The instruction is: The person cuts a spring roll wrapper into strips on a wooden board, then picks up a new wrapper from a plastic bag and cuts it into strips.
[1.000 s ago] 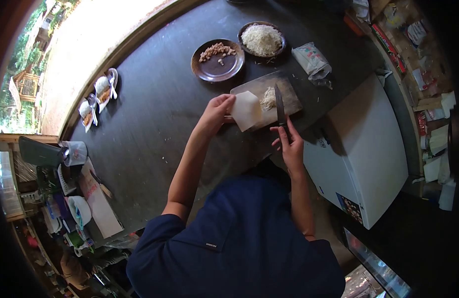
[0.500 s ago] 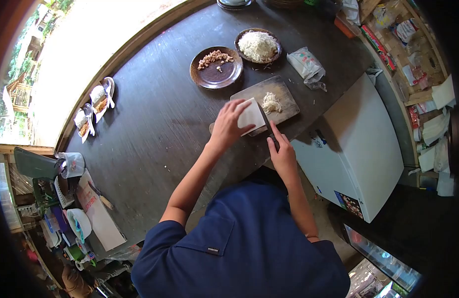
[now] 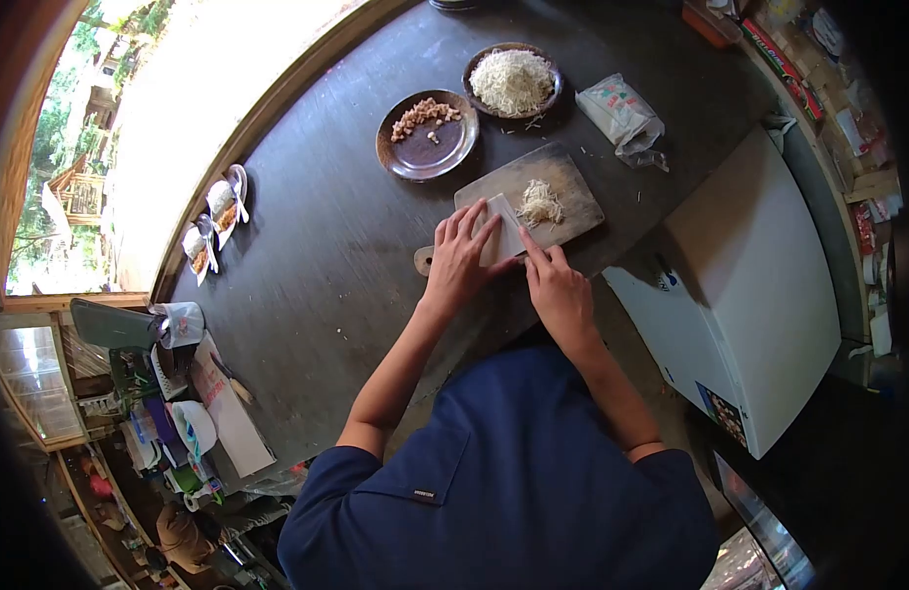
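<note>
A white square slab (image 3: 503,224) of soft-looking food lies on the wooden cutting board (image 3: 570,167); its exact kind I cannot make out. My left hand (image 3: 461,258) holds it down, fingers along its far left side and thumb near its close edge. My right hand (image 3: 557,287) is closed around a knife (image 3: 519,232), index finger stretched along it. The narrow blade stands at the slab's right edge, seen almost edge-on. Just right of the blade sits a small heap of thin pale shreds (image 3: 541,203).
Beyond the board are a brown plate (image 3: 430,167) with small light-brown pieces, a plate of white shreds (image 3: 513,83) and a plastic-wrapped white package (image 3: 621,113). Two small servings with spoons (image 3: 218,205) stand by the window ledge. A white chest freezer (image 3: 759,295) is at right.
My view has shifted slightly. The left hand has drawn back over the slab's left side, and the right hand has tipped the knife more upright at the slab's edge.
</note>
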### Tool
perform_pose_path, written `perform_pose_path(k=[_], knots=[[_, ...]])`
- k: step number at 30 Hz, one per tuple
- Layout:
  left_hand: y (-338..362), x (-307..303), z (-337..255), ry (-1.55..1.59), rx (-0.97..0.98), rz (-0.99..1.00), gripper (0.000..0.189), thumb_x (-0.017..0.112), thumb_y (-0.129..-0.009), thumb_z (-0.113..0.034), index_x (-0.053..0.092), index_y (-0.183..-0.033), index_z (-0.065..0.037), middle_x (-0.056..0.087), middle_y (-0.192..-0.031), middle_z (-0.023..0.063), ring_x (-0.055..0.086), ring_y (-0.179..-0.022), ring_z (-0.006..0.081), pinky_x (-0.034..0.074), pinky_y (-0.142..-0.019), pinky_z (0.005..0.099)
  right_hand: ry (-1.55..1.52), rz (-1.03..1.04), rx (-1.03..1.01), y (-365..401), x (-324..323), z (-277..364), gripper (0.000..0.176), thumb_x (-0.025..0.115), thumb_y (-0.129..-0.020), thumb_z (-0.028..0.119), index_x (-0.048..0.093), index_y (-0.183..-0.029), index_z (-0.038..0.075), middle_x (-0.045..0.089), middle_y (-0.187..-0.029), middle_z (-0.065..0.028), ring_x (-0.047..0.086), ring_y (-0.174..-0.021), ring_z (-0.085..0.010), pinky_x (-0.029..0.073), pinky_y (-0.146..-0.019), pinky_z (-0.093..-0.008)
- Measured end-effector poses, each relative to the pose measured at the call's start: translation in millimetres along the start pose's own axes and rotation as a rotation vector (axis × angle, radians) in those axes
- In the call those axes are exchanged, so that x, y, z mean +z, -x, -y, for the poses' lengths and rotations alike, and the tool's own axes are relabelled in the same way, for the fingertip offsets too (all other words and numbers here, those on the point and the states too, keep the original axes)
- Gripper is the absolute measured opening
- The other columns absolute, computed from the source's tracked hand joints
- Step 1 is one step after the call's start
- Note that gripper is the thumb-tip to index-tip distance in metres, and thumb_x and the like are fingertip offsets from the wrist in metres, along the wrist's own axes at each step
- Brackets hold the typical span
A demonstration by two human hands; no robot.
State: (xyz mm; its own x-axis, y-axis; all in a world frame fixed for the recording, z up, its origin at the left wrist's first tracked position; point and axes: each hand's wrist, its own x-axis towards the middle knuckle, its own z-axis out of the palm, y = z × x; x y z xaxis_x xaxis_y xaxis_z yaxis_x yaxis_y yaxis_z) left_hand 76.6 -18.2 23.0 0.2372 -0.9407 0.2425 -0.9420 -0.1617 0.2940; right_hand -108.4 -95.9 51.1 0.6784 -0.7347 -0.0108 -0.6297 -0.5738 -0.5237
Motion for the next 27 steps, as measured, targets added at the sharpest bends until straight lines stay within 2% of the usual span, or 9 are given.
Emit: perform_pose_path(k=[7,11,18,27], knots=[[6.5,3.7,-14.4,-0.027,-0.1,-0.026,0.072,0.085,-0.082,-0.047,0.065,-0.143,-0.013,0.052,-0.158,0.0107,0.05,-0.142,0.0311,0.036,-0.117,0.0479,0.015,-0.007,-0.051,-4.3,7.9,-3.4,0.054,0.062,-0.105,0.024,0.052,-0.158,0.032,0.064,-0.103,-0.0135,0.074,-0.079,-0.0389,0.062,-0.07,-0.0516],[13.9,11.9,-23.8,-0.063,-0.147,-0.066,0.072,0.084,-0.084,-0.044,0.063,-0.146,-0.014,0.051,-0.16,0.0096,0.048,-0.144,0.0302,0.034,-0.119,0.048,0.059,0.012,-0.092,0.7,10.2,-5.4,0.055,0.06,-0.106,0.023,0.05,-0.159,0.031,0.066,-0.105,-0.0162,0.076,-0.079,-0.0366,0.064,-0.069,-0.048],[6.0,8.4,-13.5,-0.061,-0.038,-0.011,0.08,0.081,-0.086,-0.049,0.056,-0.151,-0.008,0.049,-0.162,0.0085,0.045,-0.145,0.0312,0.031,-0.122,0.0484,0.095,0.033,-0.121,-6.7,-1.9,-9.3,0.056,0.061,-0.104,0.021,0.05,-0.159,0.031,0.066,-0.103,-0.0153,0.077,-0.079,-0.0359,0.064,-0.07,-0.0469],[7.2,11.4,-13.4,-0.038,-0.077,-0.016,0.081,0.084,-0.084,-0.048,0.057,-0.151,-0.011,0.05,-0.162,0.0072,0.043,-0.148,0.0329,0.029,-0.125,0.0511,0.12,0.031,-0.163,-7.2,-0.8,-14.4,0.057,0.06,-0.104,0.02,0.05,-0.159,0.032,0.065,-0.101,-0.0135,0.077,-0.078,-0.0343,0.064,-0.068,-0.0451]])
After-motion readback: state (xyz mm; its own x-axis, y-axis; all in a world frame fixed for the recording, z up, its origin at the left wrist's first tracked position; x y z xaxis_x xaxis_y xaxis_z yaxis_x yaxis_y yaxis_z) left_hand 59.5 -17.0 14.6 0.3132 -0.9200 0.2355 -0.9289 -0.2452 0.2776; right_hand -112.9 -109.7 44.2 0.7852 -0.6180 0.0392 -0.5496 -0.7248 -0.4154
